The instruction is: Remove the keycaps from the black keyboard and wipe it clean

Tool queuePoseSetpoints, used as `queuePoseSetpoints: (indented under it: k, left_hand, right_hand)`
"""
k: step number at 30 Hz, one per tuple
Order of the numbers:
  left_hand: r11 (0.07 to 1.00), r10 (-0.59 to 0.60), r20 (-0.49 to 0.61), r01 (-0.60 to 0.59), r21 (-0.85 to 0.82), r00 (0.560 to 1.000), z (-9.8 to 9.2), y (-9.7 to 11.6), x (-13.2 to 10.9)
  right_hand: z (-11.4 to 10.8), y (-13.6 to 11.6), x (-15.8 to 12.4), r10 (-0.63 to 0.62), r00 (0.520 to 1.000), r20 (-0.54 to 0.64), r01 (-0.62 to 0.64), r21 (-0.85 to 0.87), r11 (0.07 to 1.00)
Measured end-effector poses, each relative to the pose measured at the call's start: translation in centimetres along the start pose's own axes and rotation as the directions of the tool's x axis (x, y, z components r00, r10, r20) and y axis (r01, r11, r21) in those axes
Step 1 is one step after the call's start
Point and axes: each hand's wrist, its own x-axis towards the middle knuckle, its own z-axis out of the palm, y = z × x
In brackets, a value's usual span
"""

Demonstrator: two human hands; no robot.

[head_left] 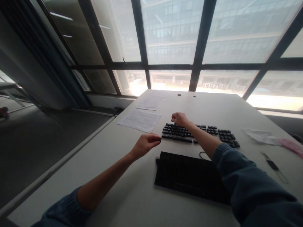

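Note:
Black keycaps (181, 138) are set out in keyboard rows on the white table, with narrow gaps between some groups. My left hand (146, 146) is at the near left corner of these rows, thumb and fingers pinched on a small black piece that looks like a keycap (160, 140). Over the far left edge of the rows, my right hand (180, 119) is closed, its fingertips pointing down on a small dark keycap (172, 120). My right forearm crosses above the rows and hides part of them.
A flat black panel (189, 176) lies in front of me, a USB plug (157, 160) at its left corner. Printed sheets (142, 119) lie at left. To the right are a thin tool with a black grip (272, 165), a crumpled clear bag (260, 136) and something pink (291, 146).

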Motion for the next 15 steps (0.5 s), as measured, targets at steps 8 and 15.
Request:
queuePoseSetpoints:
  k: [8,15]
  left_hand:
    - [0.999,-0.046,0.026,0.045,0.014,0.999,2.3,-1.0,-2.0]
    - [0.997,-0.063,0.106,0.066,-0.026,0.992,2.7,-2.1,-2.3]
  right_hand:
    - [0.3,-4.1,-11.2,-0.137,0.99,-0.044,0.132,0.664,0.736]
    - [1.3,-6.2,-16.6,-0.151,0.988,0.014,0.108,0.63,0.769]
